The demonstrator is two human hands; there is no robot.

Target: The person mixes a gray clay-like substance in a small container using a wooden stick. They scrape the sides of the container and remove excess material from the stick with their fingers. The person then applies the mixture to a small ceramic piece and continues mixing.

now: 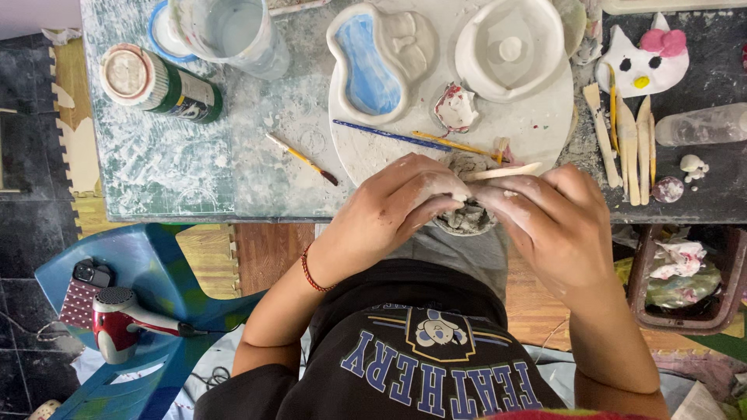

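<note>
Both hands, left [389, 206] and right [556, 225], pinch a small grey clay piece [467, 216] (wooden stick [510, 171] just above them).

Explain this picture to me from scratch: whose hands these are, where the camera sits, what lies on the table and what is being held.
There is no machine here. One camera worn on a person's head looks down at their own two bare hands. The left hand and right hand together pinch a small grey lump of wet clay at the edge of the paint-smeared table; the right hand also holds a pale wooden modelling stick. Beyond them lies a round white work board carrying a blue-glazed curvy clay dish and a white clay bowl. A yellow-handled paintbrush lies left of the board, and a red hairdryer rests on a blue chair.
</note>
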